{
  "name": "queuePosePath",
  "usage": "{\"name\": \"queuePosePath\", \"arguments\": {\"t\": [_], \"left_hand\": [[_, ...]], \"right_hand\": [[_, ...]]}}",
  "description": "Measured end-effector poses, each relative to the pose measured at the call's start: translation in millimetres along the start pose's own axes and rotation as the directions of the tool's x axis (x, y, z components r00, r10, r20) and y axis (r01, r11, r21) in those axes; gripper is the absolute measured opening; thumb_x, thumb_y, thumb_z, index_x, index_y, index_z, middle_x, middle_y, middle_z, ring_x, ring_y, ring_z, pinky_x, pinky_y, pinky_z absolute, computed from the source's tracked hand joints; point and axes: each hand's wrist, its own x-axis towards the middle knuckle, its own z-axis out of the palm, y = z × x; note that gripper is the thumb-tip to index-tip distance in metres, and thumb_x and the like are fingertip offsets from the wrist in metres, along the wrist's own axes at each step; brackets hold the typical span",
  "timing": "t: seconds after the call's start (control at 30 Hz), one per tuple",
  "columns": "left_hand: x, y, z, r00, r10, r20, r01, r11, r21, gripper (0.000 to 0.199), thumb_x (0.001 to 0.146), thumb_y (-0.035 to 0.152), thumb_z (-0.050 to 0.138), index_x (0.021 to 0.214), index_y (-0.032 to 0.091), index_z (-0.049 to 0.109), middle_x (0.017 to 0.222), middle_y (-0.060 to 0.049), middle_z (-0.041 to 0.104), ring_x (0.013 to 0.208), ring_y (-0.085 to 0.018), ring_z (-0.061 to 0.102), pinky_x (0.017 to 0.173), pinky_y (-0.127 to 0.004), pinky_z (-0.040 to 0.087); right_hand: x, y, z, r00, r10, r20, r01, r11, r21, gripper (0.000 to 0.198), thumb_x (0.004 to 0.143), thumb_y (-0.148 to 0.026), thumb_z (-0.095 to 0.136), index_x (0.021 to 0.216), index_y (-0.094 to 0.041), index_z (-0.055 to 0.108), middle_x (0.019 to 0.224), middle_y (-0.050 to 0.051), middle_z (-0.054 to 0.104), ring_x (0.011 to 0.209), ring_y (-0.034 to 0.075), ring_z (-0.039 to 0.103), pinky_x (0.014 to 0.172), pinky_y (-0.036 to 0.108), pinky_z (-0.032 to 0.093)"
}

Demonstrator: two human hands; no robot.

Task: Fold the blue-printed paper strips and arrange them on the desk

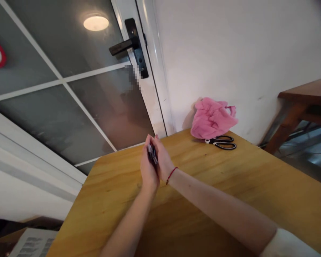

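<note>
Above the wooden table, my left hand point(147, 173) and my right hand point(163, 157) are pressed together, palms facing. Between them is a bundle of small dark and silvery pieces point(152, 155), with a little red and blue at its upper end. The palms hide most of the bundle, so its kind cannot be made out. Both hands are closed around it. A thin red cord bracelet point(172, 175) circles my right wrist.
On the wooden table point(203, 189), a pink plush cloth point(212, 119) lies by the wall, beside black-handled scissors point(220, 142). A glazed door point(96, 107) with a black handle point(123, 46) stands behind. Another wooden table point(307, 91) is at right; printed paper point(33, 242) lies lower left.
</note>
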Motion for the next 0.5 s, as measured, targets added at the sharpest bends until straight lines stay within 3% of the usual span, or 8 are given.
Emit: {"name": "queuePosePath", "arguments": {"t": [0.1,0.2,0.3,0.5], "left_hand": [[3.0,13.0,9.8,0.998,0.063,0.014,-0.062,0.993,-0.097,0.057,0.094,0.048,0.016,0.143,0.024,0.033,0.149,-0.006,0.036,0.135,-0.017,0.037,0.111,-0.033,0.034],[8.4,22.9,17.4,0.997,0.074,0.035,-0.071,0.994,-0.086,0.061,0.093,0.047,0.008,0.147,0.021,0.023,0.152,-0.007,0.029,0.136,-0.017,0.034,0.11,-0.033,0.036],[12.7,29.4,24.8,0.994,0.079,0.071,-0.075,0.995,-0.067,0.061,0.093,0.044,0.005,0.148,0.021,0.018,0.154,-0.005,0.024,0.137,-0.016,0.031,0.111,-0.032,0.034],[14.5,40.5,47.1,0.979,0.155,0.134,-0.143,0.985,-0.095,0.069,0.091,0.051,-0.002,0.148,0.018,0.018,0.152,-0.006,0.028,0.138,-0.017,0.031,0.112,-0.032,0.034]], "right_hand": [[-3.1,-3.8,6.9,0.993,-0.116,0.0,0.116,0.993,-0.021,0.027,0.089,-0.034,0.046,0.106,-0.024,0.064,0.107,0.0,0.066,0.115,0.012,0.055,0.098,0.028,0.045],[-10.1,-10.8,15.2,0.979,-0.198,0.052,0.203,0.974,-0.105,0.033,0.089,-0.028,0.042,0.115,-0.026,0.062,0.13,-0.001,0.056,0.128,0.012,0.045,0.106,0.03,0.037],[-15.1,-18.6,18.7,0.965,-0.233,0.118,0.252,0.949,-0.19,0.035,0.09,-0.027,0.038,0.116,-0.025,0.062,0.137,-0.002,0.05,0.133,0.011,0.039,0.112,0.032,0.028],[-13.1,-38.0,15.5,0.901,-0.363,0.238,0.415,0.882,-0.225,0.039,0.089,-0.034,0.043,0.126,-0.028,0.056,0.139,-0.003,0.047,0.136,0.012,0.035,0.116,0.034,0.02]]}}
